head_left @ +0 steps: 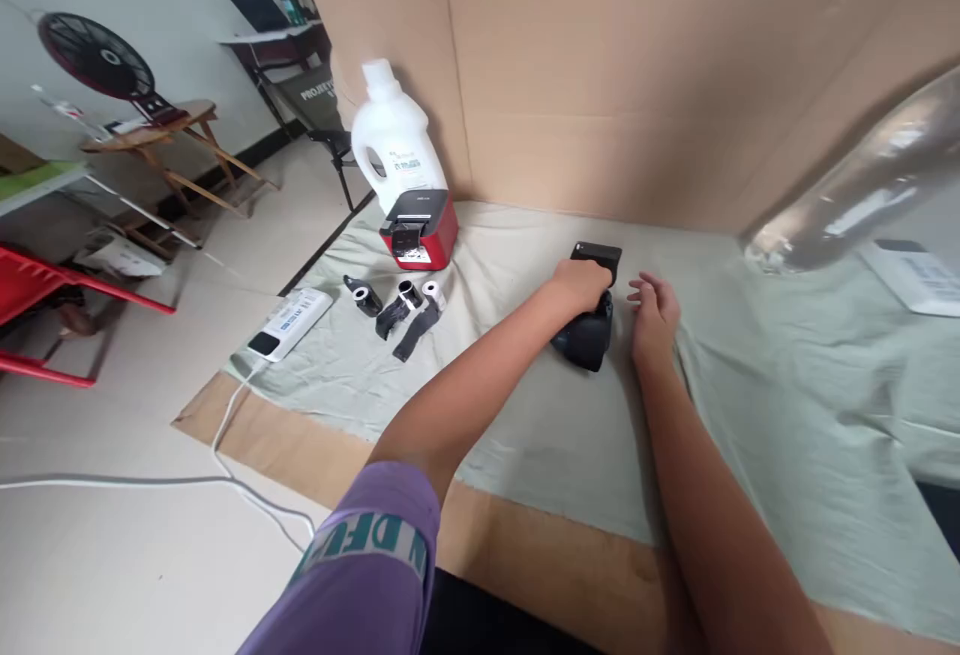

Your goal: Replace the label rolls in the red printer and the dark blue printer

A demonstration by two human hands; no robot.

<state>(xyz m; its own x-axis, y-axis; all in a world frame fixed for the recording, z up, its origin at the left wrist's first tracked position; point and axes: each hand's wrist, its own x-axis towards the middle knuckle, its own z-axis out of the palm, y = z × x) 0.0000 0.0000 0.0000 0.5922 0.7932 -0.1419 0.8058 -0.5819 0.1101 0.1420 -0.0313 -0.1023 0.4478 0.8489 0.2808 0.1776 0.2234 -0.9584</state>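
My left hand is closed over a black device lying on the cloth, its fingertips partly hidden at the device's middle. A flat black panel of the device rises beyond the fingers; I cannot tell what kind of device it is. Just right of it, my right hand has its fingers apart and holds nothing. To the left lie several small rolls with loose black strips: a black roll, a dark-cored roll and a white roll.
A red and black box-shaped machine stands before a white jug. A white power strip with a cable sits at the left edge. Cardboard walls the back; a clear plastic cylinder leans at right above a white object.
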